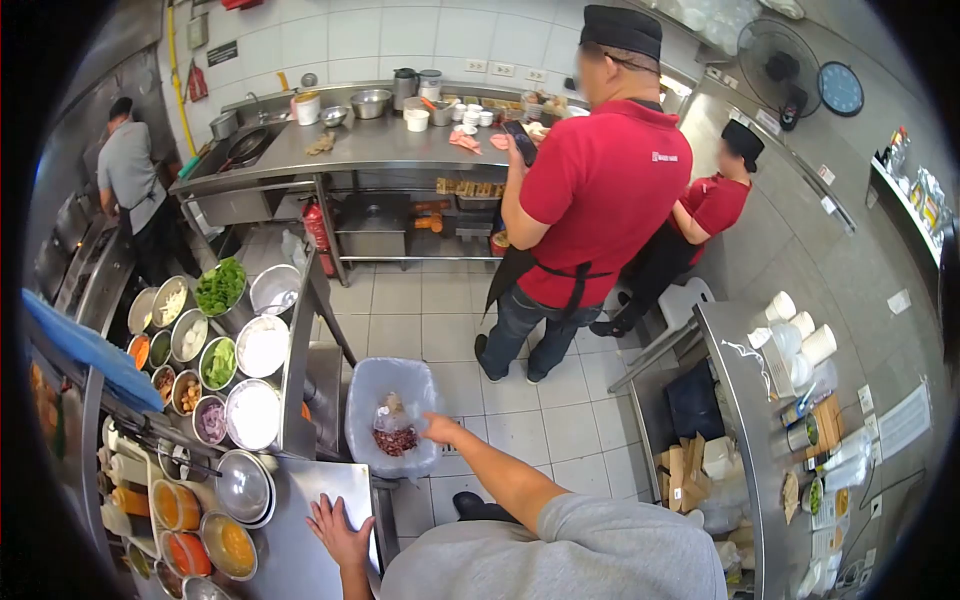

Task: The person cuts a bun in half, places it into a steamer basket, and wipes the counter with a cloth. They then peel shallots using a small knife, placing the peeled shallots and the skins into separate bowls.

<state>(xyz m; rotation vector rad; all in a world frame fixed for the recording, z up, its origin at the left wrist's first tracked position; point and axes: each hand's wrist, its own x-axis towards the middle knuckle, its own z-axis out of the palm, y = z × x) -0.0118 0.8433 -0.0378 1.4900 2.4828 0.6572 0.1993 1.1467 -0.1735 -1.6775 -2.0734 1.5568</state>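
Observation:
My left hand (341, 532) lies flat with spread fingers on the steel counter (310, 482), beside several metal bowls. My right hand (440, 428) reaches to the right rim of a waste bin (358, 380) lined with a pale plastic bag. Its fingers look closed, but what is in them is too small to make out. Inside the bin lie dark reddish scraps (395, 441) and some clear plastic (393, 412).
Bowls of chopped vegetables (221, 285) and sauce containers (176, 505) crowd the left counter. A person in a red shirt (610, 190) holds a phone ahead; another person (705, 205) is behind. A third person (135, 175) works far left. A steel shelf (735, 400) stands right.

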